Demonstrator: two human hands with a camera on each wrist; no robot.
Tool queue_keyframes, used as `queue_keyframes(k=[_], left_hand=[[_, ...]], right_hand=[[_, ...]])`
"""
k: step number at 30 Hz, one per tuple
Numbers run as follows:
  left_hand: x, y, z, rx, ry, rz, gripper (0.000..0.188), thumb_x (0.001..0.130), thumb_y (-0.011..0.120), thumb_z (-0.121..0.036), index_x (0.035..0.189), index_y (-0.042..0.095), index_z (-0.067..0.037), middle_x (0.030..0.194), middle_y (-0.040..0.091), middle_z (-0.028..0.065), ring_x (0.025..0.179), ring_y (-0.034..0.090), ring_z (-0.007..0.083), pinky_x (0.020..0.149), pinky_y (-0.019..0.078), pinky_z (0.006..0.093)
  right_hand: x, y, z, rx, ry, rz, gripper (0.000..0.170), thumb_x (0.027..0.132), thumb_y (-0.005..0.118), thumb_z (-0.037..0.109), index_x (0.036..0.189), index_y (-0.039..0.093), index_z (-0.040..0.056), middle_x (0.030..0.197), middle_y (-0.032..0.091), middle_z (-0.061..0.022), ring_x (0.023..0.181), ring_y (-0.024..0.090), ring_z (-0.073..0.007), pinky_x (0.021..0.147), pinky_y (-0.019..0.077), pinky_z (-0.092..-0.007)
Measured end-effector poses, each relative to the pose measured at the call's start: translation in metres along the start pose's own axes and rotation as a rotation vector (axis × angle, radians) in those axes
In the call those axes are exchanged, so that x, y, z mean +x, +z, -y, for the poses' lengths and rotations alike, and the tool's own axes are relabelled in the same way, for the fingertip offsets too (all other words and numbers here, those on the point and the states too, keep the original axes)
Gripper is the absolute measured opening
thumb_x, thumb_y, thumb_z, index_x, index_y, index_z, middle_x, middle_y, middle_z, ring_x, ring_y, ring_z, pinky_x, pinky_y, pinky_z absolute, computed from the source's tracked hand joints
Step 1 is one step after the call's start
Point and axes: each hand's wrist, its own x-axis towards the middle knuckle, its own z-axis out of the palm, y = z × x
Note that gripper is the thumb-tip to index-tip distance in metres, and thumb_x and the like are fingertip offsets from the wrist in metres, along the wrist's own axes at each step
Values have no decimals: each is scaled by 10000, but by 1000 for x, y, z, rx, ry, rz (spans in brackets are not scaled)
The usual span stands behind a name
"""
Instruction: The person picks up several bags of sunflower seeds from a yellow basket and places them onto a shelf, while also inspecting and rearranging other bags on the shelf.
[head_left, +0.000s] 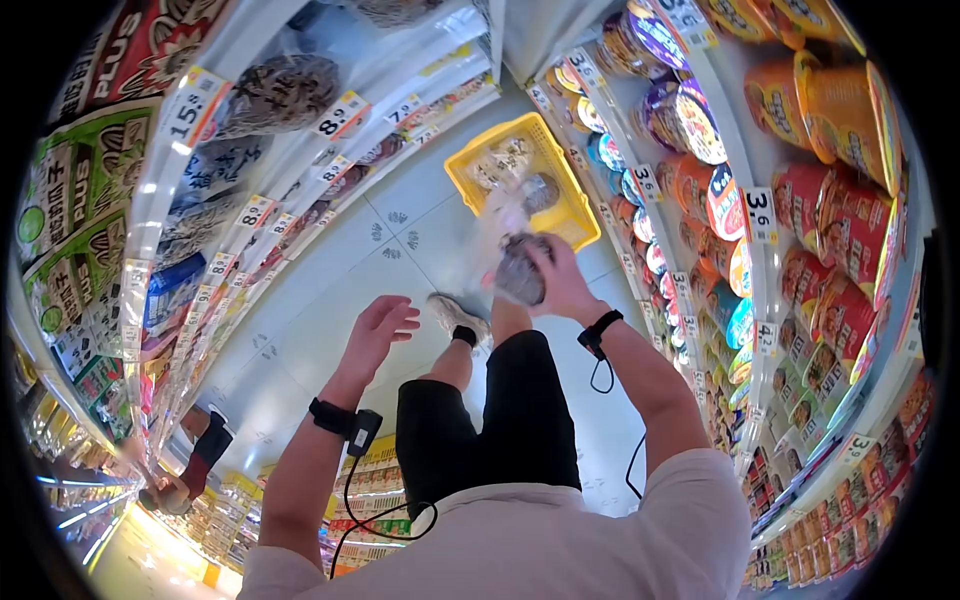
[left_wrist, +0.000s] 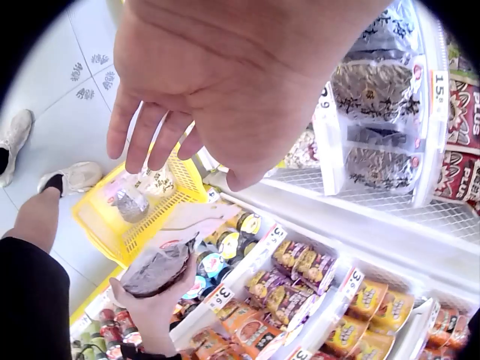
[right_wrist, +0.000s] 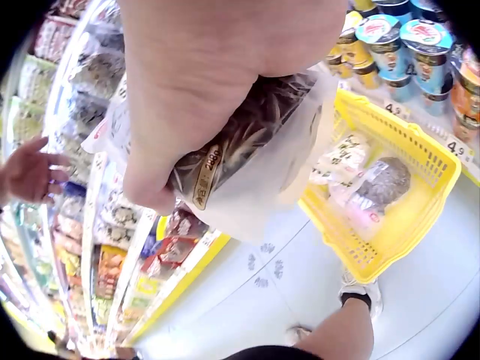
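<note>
My right hand (head_left: 563, 285) grips a clear bag of dark, long seeds, likely sunflower seeds (right_wrist: 259, 127), with a 288g label on it. The bag's pale, emptier end hangs toward the yellow basket (head_left: 590, 228), which is on the floor in front of me. Inside that basket lie a bag with pale contents (right_wrist: 345, 154) and another with dark contents (right_wrist: 386, 182). My left hand (head_left: 372, 335) is held out in the air on the left with loosely extended fingers, holding nothing, apart from the shelves.
Shelves of bagged seeds (head_left: 285, 95) run along the left. Along the right, racks hold cup noodles (head_left: 690, 120) with price tags. A person (head_left: 210, 440) is farther off at lower left. My shoe (head_left: 458, 318) is on the tiled floor near the basket.
</note>
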Motion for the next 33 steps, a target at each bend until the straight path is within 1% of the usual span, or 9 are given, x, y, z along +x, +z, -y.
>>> queue_keyframes(k=[7, 13, 16, 20, 23, 25, 28, 32, 33], left_hand=[[49, 39, 30, 175, -100, 160, 426, 1024, 608, -329, 1249, 660, 29, 1093, 723, 90, 982, 655, 159, 881, 518, 317], [47, 39, 41, 397, -17, 171, 372, 1027, 596, -268, 1187, 712, 48, 1016, 725, 79, 934, 629, 149, 853, 516, 334], [46, 41, 42, 186, -12, 207, 362, 1031, 587, -246, 1193, 710, 53, 1032, 724, 83, 925, 630, 151, 854, 518, 331], [41, 31, 21, 106, -27, 222, 325, 1026, 602, -221, 1188, 703, 43, 1041, 726, 85, 946, 647, 141, 871, 524, 305], [35, 20, 16, -296, 64, 211, 327, 1024, 603, -231, 1237, 661, 10, 1162, 710, 93, 1007, 678, 186, 916, 548, 342], [27, 20, 9, -624, -19, 395, 575, 1046, 504, -468, 1423, 525, -34, 1408, 606, 155, 1233, 620, 282, 1119, 446, 462], [5, 17, 4, -888, -24, 546, 667, 1040, 479, -548, 1520, 429, -88, 1532, 499, 124, 1360, 526, 298, 1167, 380, 531], [-18, 29, 9, -503, 229, 364, 775, 1014, 537, -581, 1576, 348, -82, 1583, 442, 106, 1403, 477, 278, 1144, 394, 540], [-5, 24, 37, -450, 249, 405, 759, 1007, 546, -592, 1588, 344, -147, 1632, 366, 109, 1461, 403, 271, 1155, 391, 526]], right_hand=[[-3, -1, 59, 140, -340, 209, 1106, 524, 886, 377, 1509, 435, 152, 1454, 378, -270, 1373, 362, -476, 1188, 269, -573], [-7, 0, 65, 104, -309, 255, 1052, 557, 885, 347, 1493, 452, 142, 1463, 376, -261, 1386, 357, -468, 1189, 283, -569], [-9, 7, 73, 202, -288, 171, 1015, 572, 893, 343, 1469, 467, 134, 1467, 373, -262, 1388, 356, -472, 1184, 301, -561], [-7, 5, 85, 216, -250, 109, 1154, 528, 943, 353, 1496, 386, 64, 1466, 369, -269, 1357, 378, -479, 1158, 325, -555], [-5, -1, 105, 209, -113, 33, 1258, 494, 970, 375, 1518, 327, 29, 1464, 368, -271, 1336, 393, -478, 1141, 329, -558], [0, -5, 122, 192, -30, -10, 1347, 473, 984, 396, 1544, 259, 21, 1462, 363, -269, 1348, 371, -479, 1135, 317, -561], [-1, -3, 146, 159, 76, -5, 1398, 478, 981, 400, 1558, 190, -2, 1485, 331, -287, 1378, 333, -479, 1162, 291, -554], [2, 7, 177, 139, 185, -8, 1407, 494, 981, 406, 1564, 166, -6, 1505, 303, -289, 1395, 305, -468, 1183, 264, -544], [0, 14, 182, 96, 188, -21, 1402, 504, 979, 407, 1568, 164, -6, 1502, 309, -290, 1396, 313, -460, 1181, 263, -562]])
